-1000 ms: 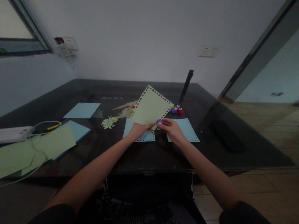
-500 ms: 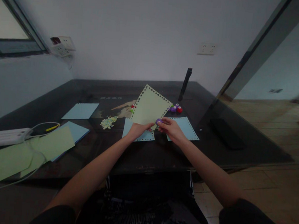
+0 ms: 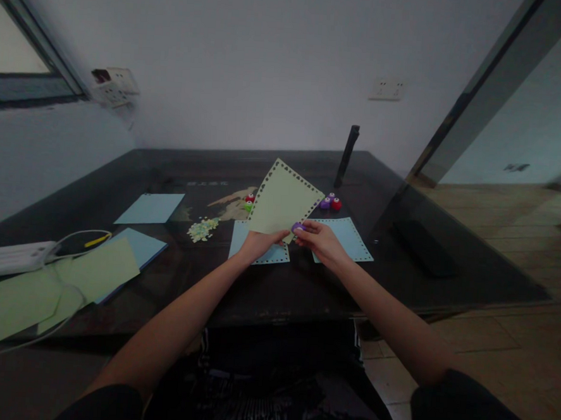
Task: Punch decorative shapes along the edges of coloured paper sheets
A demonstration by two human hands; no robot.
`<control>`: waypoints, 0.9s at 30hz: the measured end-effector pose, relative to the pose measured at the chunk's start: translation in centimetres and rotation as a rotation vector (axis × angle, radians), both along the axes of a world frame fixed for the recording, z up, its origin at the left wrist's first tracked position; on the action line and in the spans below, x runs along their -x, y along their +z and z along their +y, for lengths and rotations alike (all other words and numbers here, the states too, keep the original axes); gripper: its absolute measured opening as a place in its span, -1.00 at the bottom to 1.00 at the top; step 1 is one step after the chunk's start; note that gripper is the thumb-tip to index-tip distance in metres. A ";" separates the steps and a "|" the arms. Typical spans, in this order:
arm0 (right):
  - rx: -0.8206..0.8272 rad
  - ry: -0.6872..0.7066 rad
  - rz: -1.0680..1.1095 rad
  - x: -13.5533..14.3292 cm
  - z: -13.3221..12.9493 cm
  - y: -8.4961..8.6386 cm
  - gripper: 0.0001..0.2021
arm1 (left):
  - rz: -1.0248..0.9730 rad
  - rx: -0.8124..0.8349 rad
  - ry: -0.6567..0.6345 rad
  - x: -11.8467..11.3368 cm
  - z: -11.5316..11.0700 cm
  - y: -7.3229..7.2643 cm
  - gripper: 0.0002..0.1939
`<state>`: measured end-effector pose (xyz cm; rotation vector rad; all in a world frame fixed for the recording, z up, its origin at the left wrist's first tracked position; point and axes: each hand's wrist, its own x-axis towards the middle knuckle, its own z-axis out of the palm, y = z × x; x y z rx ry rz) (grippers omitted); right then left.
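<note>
A pale green sheet of paper, with small shapes punched along its edges, is tilted up above the table. My left hand is closed on its lower edge, thumb on top. My right hand is closed around a small purple craft punch at the sheet's lower right edge. Under and beside my hands lie two light blue sheets with punched borders, one to the left and one to the right. A heap of tiny punched paper bits lies left of them.
Behind the sheet sit purple and red punches and, to the left, a red and a green one. Plain blue paper, green sheets, a white power strip and cable are at left. A black upright object and dark flat object are right.
Both hands keep their hold on the green sheet and the purple punch, almost still. The whole view has shifted very slightly.
</note>
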<state>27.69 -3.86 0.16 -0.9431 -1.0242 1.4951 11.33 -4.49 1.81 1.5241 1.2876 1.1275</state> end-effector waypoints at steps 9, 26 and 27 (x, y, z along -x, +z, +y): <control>0.029 0.016 -0.068 -0.1 -0.4 0.7 -0.69 | -0.020 0.007 -0.015 0.0 -0.1 0.1 -0.95; 0.041 0.004 -0.098 -0.3 -0.3 0.5 -0.72 | 0.009 -0.007 -0.035 -0.1 -0.2 0.1 -0.92; 0.042 -0.001 -0.097 -0.3 -0.3 0.5 -0.72 | 0.015 -0.010 -0.033 0.0 -0.2 0.0 -0.92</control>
